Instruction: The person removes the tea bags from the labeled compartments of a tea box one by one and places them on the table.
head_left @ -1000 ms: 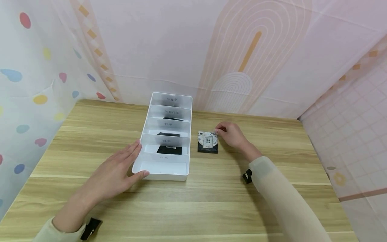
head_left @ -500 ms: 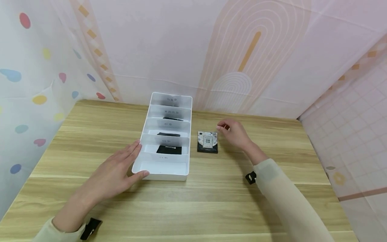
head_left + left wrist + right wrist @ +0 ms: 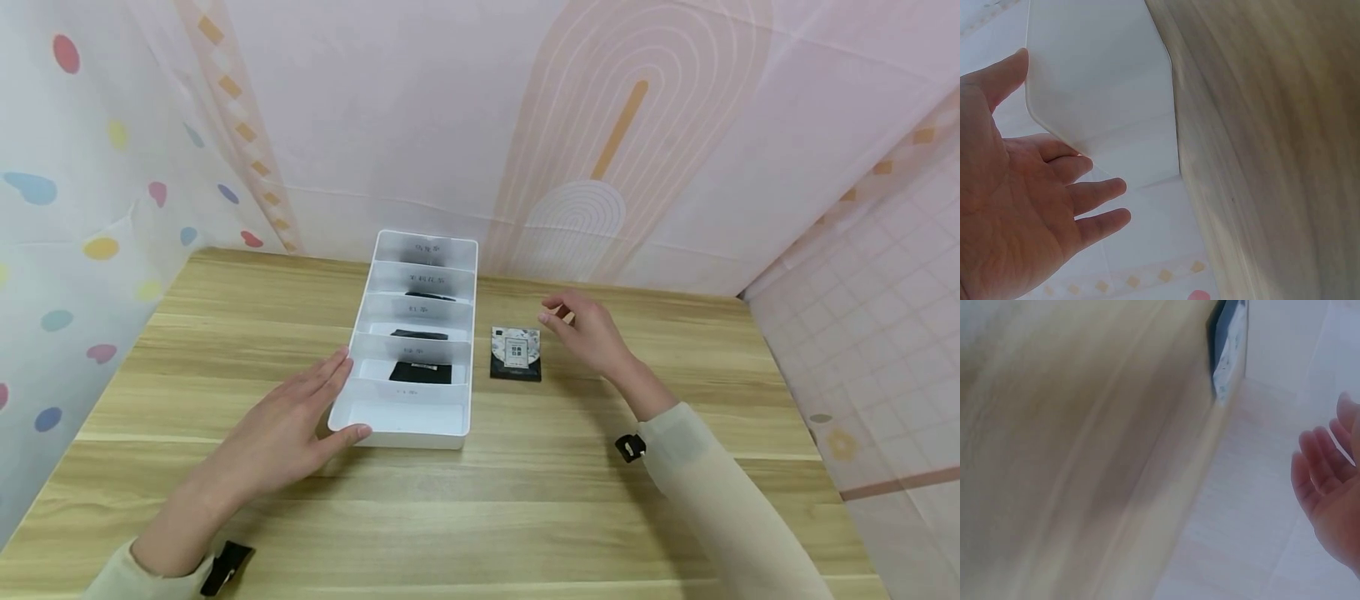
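Note:
A white divided box [image 3: 418, 440] with labelled compartments stands on the table. My left hand [image 3: 288, 429] rests at its near left corner, thumb on the front rim and straight fingers along the left side; the left wrist view shows the thumb and fingers against the box wall [image 3: 1097, 69]. To the box's right lies a square tea sachet [image 3: 516, 354], pale patterned above and black below. Beyond its upper right corner hovers my right hand [image 3: 588, 329], fingers loosely bent and holding nothing. In the right wrist view, the sachet [image 3: 1227, 356] lies apart from the hand [image 3: 1335, 481].
Black sachets [image 3: 420, 372] lie in several of the box's middle compartments; the far ones show only their edges. The nearest compartment shows a bare white floor. A wood-grain table [image 3: 480, 517] runs back to a patterned cloth backdrop [image 3: 435, 125], which also covers both sides.
My right hand has drawn back from the tea sachet's upper right corner, slightly up and to the right. The sachet, the box and my left hand stay in place.

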A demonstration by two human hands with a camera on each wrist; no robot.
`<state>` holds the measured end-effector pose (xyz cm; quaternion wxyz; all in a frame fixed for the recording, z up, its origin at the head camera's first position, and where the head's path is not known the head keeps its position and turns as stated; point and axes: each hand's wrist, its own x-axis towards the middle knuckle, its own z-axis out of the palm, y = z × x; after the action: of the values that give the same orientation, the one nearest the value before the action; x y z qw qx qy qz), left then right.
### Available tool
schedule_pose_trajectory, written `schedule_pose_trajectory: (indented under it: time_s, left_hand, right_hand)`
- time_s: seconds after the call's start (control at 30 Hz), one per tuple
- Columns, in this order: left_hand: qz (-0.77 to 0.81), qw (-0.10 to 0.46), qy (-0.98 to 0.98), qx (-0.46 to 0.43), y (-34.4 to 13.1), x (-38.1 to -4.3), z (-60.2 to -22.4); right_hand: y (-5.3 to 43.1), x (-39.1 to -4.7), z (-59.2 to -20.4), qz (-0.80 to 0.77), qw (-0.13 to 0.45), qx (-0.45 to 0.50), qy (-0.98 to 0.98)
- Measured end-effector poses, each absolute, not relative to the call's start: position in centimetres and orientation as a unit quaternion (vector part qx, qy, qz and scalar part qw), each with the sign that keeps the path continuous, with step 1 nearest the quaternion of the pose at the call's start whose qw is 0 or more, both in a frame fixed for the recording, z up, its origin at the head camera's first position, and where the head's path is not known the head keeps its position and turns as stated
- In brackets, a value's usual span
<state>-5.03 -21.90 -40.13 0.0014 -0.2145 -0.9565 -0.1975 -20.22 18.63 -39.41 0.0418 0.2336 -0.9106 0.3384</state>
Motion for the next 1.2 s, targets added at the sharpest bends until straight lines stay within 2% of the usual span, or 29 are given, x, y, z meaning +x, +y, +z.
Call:
schedule_pose_trajectory:
  time_s: [0.53, 0.93, 1.2]
  left_hand:
    - [-0.201, 0.014, -0.956, -0.214, -22.0, -4.9, -40.3]
    - [-0.200, 0.023, -0.954, -0.221, -22.1, -5.1, -40.5]
    - [-0.198, 0.017, -0.955, -0.219, -22.0, -5.1, -40.3]
  right_hand:
    - [17.5, -17.7, -37.4, 0.301, 0.057, 0.286, -0.908]
    - [16.0, -16.3, -37.0, 0.265, 0.109, 0.370, -0.884]
    - [14.9, -15.7, -36.7, 0.246, 0.099, 0.385, -0.884]
